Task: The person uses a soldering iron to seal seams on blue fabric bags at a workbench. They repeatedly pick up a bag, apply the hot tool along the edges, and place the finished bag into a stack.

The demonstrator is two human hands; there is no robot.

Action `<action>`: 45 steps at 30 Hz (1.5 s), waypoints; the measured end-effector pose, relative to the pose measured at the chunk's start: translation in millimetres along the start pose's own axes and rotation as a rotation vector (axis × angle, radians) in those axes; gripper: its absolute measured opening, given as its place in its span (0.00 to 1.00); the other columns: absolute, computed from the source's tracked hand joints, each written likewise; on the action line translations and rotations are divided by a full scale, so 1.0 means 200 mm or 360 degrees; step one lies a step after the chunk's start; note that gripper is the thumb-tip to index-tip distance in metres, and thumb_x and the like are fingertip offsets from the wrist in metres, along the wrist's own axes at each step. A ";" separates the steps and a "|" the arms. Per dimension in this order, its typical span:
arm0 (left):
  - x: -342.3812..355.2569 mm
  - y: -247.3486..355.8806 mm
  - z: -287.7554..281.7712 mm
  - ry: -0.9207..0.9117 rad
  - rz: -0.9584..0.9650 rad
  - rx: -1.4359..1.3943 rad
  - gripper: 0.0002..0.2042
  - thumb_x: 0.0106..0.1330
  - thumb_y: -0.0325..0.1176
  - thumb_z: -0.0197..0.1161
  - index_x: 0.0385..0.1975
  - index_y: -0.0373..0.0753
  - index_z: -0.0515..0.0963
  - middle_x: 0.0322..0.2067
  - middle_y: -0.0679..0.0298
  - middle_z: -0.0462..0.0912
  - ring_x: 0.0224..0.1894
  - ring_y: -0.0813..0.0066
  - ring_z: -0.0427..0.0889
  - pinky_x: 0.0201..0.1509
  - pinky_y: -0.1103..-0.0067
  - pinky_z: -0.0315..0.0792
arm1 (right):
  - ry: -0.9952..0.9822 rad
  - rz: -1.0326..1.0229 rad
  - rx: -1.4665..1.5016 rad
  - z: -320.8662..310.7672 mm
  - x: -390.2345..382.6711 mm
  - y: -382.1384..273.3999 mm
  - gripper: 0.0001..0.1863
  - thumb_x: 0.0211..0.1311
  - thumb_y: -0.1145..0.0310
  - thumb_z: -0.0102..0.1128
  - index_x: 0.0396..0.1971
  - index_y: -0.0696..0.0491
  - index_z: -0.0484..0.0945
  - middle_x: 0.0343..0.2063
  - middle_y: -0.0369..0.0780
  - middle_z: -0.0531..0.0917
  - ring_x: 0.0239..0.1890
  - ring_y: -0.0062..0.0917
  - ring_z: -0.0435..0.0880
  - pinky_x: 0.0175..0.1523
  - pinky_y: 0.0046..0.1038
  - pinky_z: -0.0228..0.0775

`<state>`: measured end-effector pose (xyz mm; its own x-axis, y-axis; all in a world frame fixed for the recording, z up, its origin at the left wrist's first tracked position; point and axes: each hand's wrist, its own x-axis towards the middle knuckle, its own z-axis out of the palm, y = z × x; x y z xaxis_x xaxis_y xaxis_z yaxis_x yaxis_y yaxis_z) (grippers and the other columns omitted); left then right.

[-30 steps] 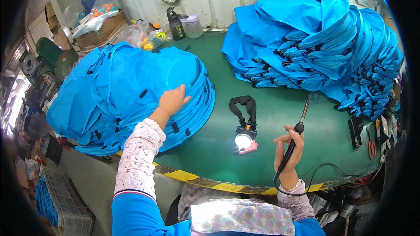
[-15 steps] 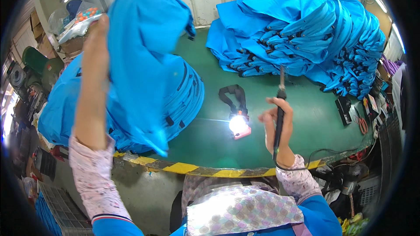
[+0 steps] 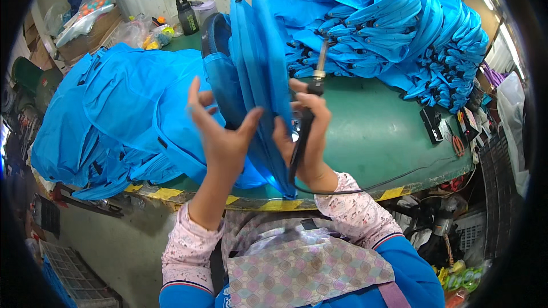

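Note:
In my right hand [image 3: 311,137] is a soldering iron [image 3: 303,131], its metal tip pointing up and away, its cable trailing down to the right. Between my hands a folded blue fabric piece [image 3: 257,68] with a dark mesh part stands upright over the table's front. My left hand [image 3: 222,137] is at its left side, fingers spread and thumb against the fabric. The right thumb also appears to touch the fabric. Behind the fabric a bright light shows only as a small glow.
A heap of blue fabric pieces [image 3: 125,108] covers the green table's [image 3: 377,131] left side. Another stack [image 3: 371,34] fills the back right. A black spray bottle [image 3: 186,16] stands at the back. Scissors [image 3: 458,146] and a small black box [image 3: 432,124] lie at the right edge.
My left hand has come from the far left to the middle with one fabric piece. My right hand, with the soldering iron, has moved left towards it. The headlamp is now mostly hidden.

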<state>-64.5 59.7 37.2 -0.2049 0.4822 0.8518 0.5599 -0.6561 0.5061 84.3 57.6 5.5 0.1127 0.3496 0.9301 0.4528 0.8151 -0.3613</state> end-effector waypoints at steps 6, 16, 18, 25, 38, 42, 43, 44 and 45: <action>-0.50 0.04 -0.21 -0.1675 -0.0656 -0.0144 0.18 0.59 0.43 0.74 0.18 0.36 0.79 0.17 0.56 0.80 0.19 0.53 0.77 0.29 0.68 0.73 | 0.0292 0.0027 0.0240 -0.04 -0.05 0.13 0.27 0.67 0.77 0.58 0.61 0.55 0.57 0.64 0.54 0.68 0.45 0.24 0.78 0.43 0.22 0.73; -0.63 -0.17 0.01 -0.1067 -0.1356 -0.1103 0.12 0.62 0.29 0.69 0.43 0.35 0.76 0.38 0.63 0.81 0.41 0.73 0.80 0.45 0.76 0.74 | 0.0227 0.0014 0.0155 -0.09 -0.04 0.20 0.32 0.65 0.75 0.62 0.63 0.50 0.54 0.66 0.52 0.67 0.44 0.21 0.81 0.44 0.21 0.74; -0.59 -0.11 0.02 -0.0685 -0.1867 -0.1511 0.12 0.61 0.28 0.69 0.43 0.35 0.77 0.37 0.63 0.81 0.41 0.74 0.80 0.45 0.76 0.74 | 0.0223 -0.0005 0.0004 -0.12 -0.05 0.27 0.34 0.62 0.72 0.66 0.63 0.50 0.55 0.66 0.52 0.67 0.48 0.26 0.80 0.51 0.28 0.74; -0.53 -0.04 0.08 -0.0999 -0.1763 -0.1367 0.21 0.60 0.30 0.74 0.52 0.34 0.76 0.47 0.63 0.82 0.47 0.75 0.80 0.52 0.76 0.75 | 0.0192 -0.0277 -0.0413 -0.22 -0.05 0.23 0.38 0.52 0.71 0.76 0.61 0.53 0.62 0.58 0.53 0.74 0.50 0.41 0.80 0.58 0.40 0.69; -0.52 -0.03 0.15 -0.0852 -0.1767 -0.1350 0.22 0.61 0.29 0.73 0.54 0.33 0.76 0.48 0.61 0.84 0.48 0.70 0.83 0.54 0.74 0.76 | -0.0442 -0.0359 -0.0470 -0.54 -0.30 -0.16 0.15 0.50 0.69 0.70 0.40 0.50 0.80 0.17 0.28 0.71 0.22 0.23 0.69 0.40 0.31 0.59; -0.55 -0.05 0.17 -0.0887 -0.1735 -0.1367 0.23 0.63 0.34 0.72 0.55 0.34 0.76 0.49 0.63 0.82 0.49 0.75 0.79 0.56 0.78 0.71 | -0.0459 -0.0468 -0.0526 -0.51 -0.31 -0.13 0.14 0.50 0.69 0.69 0.39 0.50 0.80 0.17 0.28 0.71 0.22 0.22 0.69 0.39 0.30 0.59; -0.57 -0.06 0.18 -0.0897 -0.1732 -0.1405 0.22 0.63 0.34 0.72 0.55 0.34 0.76 0.49 0.63 0.82 0.49 0.75 0.79 0.55 0.78 0.72 | -0.0467 -0.0492 -0.0547 -0.51 -0.31 -0.12 0.14 0.50 0.70 0.69 0.39 0.50 0.80 0.18 0.28 0.72 0.22 0.22 0.69 0.39 0.30 0.59; -0.58 -0.06 0.18 -0.0908 -0.1729 -0.1443 0.22 0.63 0.34 0.73 0.55 0.34 0.76 0.49 0.63 0.82 0.49 0.75 0.79 0.55 0.78 0.72 | -0.0476 -0.0515 -0.0567 -0.51 -0.32 -0.12 0.14 0.50 0.70 0.69 0.39 0.50 0.80 0.18 0.29 0.72 0.22 0.23 0.69 0.39 0.30 0.59; -0.58 -0.07 0.19 -0.0919 -0.1727 -0.1480 0.22 0.62 0.33 0.73 0.54 0.34 0.76 0.49 0.63 0.82 0.49 0.75 0.79 0.55 0.78 0.72 | -0.0490 -0.0447 -0.0537 -0.51 -0.31 -0.12 0.14 0.50 0.71 0.70 0.39 0.50 0.80 0.18 0.29 0.73 0.22 0.23 0.69 0.39 0.30 0.59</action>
<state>-17.9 34.0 -73.5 0.2820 0.9591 -0.0255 -0.3750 0.1347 0.9172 157.2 -30.9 -35.9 -0.2956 0.2998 0.9070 0.6930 0.7208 -0.0124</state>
